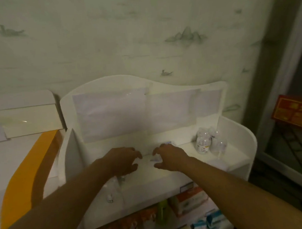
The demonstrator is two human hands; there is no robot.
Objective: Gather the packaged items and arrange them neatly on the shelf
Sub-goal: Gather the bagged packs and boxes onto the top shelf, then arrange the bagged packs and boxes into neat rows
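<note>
A white shelf unit (237, 155) stands against the wall. My left hand (122, 161) hovers over the middle of its top shelf with fingers loosely curved and nothing in them. My right hand (168, 157) is just to its right; fingers and thumb curl round a small white box (155, 159) with faint blue print that lies on the shelf. Another small white box (169, 142) peeks out behind the right hand's knuckles. Clear wrapped bottles (208, 143) stand at the shelf's right end. More clear wrapped bottles (112, 189) lie under my left wrist.
White paper sheets (111, 115) cover the shelf's back panel. Lower shelves hold orange packs (135, 221), a green bottle (163, 212), an orange-white box (192, 199) and blue-white boxes (208, 220). A white and orange counter (26, 166) is on the left, a red sign (295, 112) on the right.
</note>
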